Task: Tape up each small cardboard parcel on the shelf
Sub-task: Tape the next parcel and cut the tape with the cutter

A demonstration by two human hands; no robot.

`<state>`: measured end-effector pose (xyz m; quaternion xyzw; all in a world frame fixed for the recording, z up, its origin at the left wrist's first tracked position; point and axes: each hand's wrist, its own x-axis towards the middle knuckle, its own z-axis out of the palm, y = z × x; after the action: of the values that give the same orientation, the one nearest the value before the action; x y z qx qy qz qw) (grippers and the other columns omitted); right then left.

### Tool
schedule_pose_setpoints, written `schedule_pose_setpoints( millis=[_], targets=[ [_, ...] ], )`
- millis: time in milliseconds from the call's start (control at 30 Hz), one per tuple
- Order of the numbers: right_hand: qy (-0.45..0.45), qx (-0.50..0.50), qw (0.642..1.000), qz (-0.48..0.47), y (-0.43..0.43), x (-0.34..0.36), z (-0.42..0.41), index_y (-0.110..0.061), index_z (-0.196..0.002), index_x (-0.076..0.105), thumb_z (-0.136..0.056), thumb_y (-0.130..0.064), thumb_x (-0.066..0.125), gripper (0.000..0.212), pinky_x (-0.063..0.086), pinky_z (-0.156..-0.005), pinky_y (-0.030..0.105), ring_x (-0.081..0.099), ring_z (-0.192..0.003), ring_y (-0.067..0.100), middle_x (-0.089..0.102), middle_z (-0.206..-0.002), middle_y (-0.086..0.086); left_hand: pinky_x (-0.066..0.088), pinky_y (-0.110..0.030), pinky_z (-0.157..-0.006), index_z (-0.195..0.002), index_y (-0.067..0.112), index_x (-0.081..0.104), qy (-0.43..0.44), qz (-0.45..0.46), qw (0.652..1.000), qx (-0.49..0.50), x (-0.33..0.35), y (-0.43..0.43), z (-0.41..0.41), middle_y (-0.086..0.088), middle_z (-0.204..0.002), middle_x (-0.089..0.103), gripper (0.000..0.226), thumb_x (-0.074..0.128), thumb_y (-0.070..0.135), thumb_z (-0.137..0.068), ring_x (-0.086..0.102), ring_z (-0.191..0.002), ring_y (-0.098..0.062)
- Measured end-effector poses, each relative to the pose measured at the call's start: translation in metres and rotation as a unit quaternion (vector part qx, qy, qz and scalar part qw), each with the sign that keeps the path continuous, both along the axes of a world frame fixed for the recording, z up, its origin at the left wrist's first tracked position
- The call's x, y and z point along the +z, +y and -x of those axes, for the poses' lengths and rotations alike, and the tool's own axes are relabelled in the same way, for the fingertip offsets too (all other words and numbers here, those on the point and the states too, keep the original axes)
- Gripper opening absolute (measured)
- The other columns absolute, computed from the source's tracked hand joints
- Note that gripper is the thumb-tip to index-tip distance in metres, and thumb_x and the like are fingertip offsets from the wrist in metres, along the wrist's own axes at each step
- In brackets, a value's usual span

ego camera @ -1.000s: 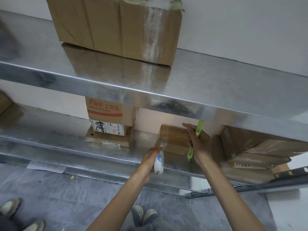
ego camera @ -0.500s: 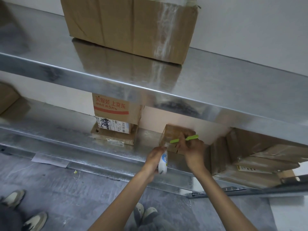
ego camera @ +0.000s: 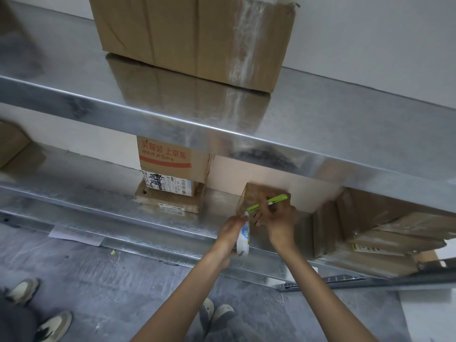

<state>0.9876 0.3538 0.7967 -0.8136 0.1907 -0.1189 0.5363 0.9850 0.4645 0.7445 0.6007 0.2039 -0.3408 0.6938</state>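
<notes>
While my left hand (ego camera: pixel 228 232) grips the tape roll (ego camera: pixel 243 239) at the lower shelf (ego camera: pixel 153 219) edge, my right hand (ego camera: pixel 277 218) pinches a green cutter (ego camera: pixel 267 202) against the small parcel (ego camera: pixel 256 197). The upper shelf (ego camera: pixel 320 134) overhangs it; a printed box (ego camera: pixel 172 159) stands left, stacked boxes (ego camera: pixel 385 225) right. The cutter, upright a second ago, now lies across the parcel.

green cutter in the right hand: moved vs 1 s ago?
Yes. The green cutter has swung from near upright to lying almost flat across the small parcel, which stays on the lower shelf. The right hand holds it there.
</notes>
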Motion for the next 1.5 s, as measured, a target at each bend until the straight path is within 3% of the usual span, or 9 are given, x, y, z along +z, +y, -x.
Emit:
schedule_pose_setpoints(
  millis=[433,567,733,800,867,1000,1067,1300,1500],
  targets=[
    [0.038,0.019,0.995,0.091,-0.02,-0.02,0.007,-0.008,-0.062,0.06,-0.093,-0.027,0.056,0.037,0.043,-0.048,0.023,0.058,-0.042,0.014,0.06,-0.047,0.003,0.05,-0.032,-0.073,-0.118,0.022,0.054,-0.003,-0.012,1.0,0.0,0.002,-0.001,-0.003,-0.014,-0.114,0.062,0.03,0.049,0.042,-0.095,0.061,-0.086,-0.025],
    [-0.027,-0.032,0.96,0.276,-0.028,-0.001,0.006,-0.015,-0.059,0.045,-0.092,-0.037,0.045,0.04,0.023,-0.047,0.024,0.055,-0.044,0.025,0.053,-0.046,0.002,0.049,-0.033,-0.076,-0.12,0.022,0.053,-0.013,-0.009,1.0,-0.002,0.001,-0.001,-0.001,-0.013,-0.114,0.062,0.031,0.049,0.04,-0.096,0.06,-0.085,-0.024],
    [0.0,0.144,0.92,0.363,-0.026,-0.006,-0.014,-0.013,-0.115,0.062,-0.093,-0.017,0.052,0.024,0.045,-0.078,0.035,0.057,-0.094,0.034,0.061,-0.101,0.01,0.051,-0.033,-0.077,-0.121,0.022,0.052,-0.023,-0.015,1.0,-0.007,0.002,-0.001,-0.004,-0.012,-0.115,0.062,0.033,0.05,0.042,-0.095,0.062,-0.09,-0.025],
    [0.05,0.201,0.895,0.395,-0.028,-0.017,-0.021,-0.022,-0.131,0.054,-0.095,-0.026,0.055,0.036,0.037,-0.085,0.019,0.056,-0.107,0.024,0.058,-0.119,0.003,0.052,-0.036,-0.08,-0.12,0.024,0.053,-0.031,-0.023,0.999,-0.015,0.003,-0.001,-0.005,-0.01,-0.114,0.062,0.033,0.05,0.045,-0.094,0.063,-0.096,-0.027],
    [0.084,0.223,0.895,0.378,-0.028,-0.027,-0.022,-0.026,-0.137,0.046,-0.093,-0.031,0.058,0.046,0.023,-0.081,0.004,0.055,-0.113,0.015,0.055,-0.127,-0.001,0.051,-0.034,-0.078,-0.119,0.023,0.054,-0.044,-0.032,0.998,-0.021,0.003,-0.001,-0.005,-0.011,-0.113,0.063,0.033,0.049,0.044,-0.095,0.062,-0.094,-0.026],
    [0.097,0.228,0.897,0.367,-0.03,-0.043,-0.022,-0.027,-0.137,0.045,-0.091,-0.034,0.057,0.048,0.04,-0.096,0.023,0.055,-0.115,0.021,0.055,-0.129,0.001,0.048,-0.03,-0.074,-0.115,0.021,0.055,-0.053,-0.034,0.998,-0.023,0.002,0.002,-0.004,-0.012,-0.109,0.063,0.028,0.049,0.039,-0.096,0.06,-0.087,-0.023],
    [0.1,0.229,0.888,0.386,-0.029,-0.047,-0.024,-0.027,-0.137,0.045,-0.092,-0.037,0.055,0.047,0.041,-0.094,0.029,0.055,-0.115,0.024,0.054,-0.13,0.002,0.048,-0.031,-0.076,-0.116,0.018,0.056,-0.066,-0.034,0.997,-0.031,0.0,0.003,-0.006,-0.015,-0.111,0.063,0.028,0.049,0.036,-0.096,0.061,-0.089,-0.024],
    [0.107,0.224,0.869,0.427,-0.029,-0.048,-0.022,-0.029,-0.141,0.04,-0.095,-0.042,0.048,0.048,0.038,-0.093,0.026,0.05,-0.121,0.023,0.049,-0.138,0.001,0.05,-0.031,-0.079,-0.118,0.024,0.055,-0.05,-0.032,0.995,-0.081,0.005,0.015,-0.01,-0.015,-0.116,0.062,0.03,0.046,0.042,-0.097,0.062,-0.096,-0.026],
    [0.048,0.271,0.891,0.362,-0.042,-0.038,-0.032,-0.02,-0.13,0.056,-0.088,-0.039,0.061,0.046,0.035,-0.093,0.019,0.056,-0.116,0.02,0.059,-0.128,0.0,0.048,-0.031,-0.077,-0.109,0.024,0.054,-0.048,-0.013,0.996,-0.068,0.008,0.011,-0.006,-0.013,-0.107,0.061,0.019,0.046,0.038,-0.098,0.059,-0.091,-0.026]
  ],
)
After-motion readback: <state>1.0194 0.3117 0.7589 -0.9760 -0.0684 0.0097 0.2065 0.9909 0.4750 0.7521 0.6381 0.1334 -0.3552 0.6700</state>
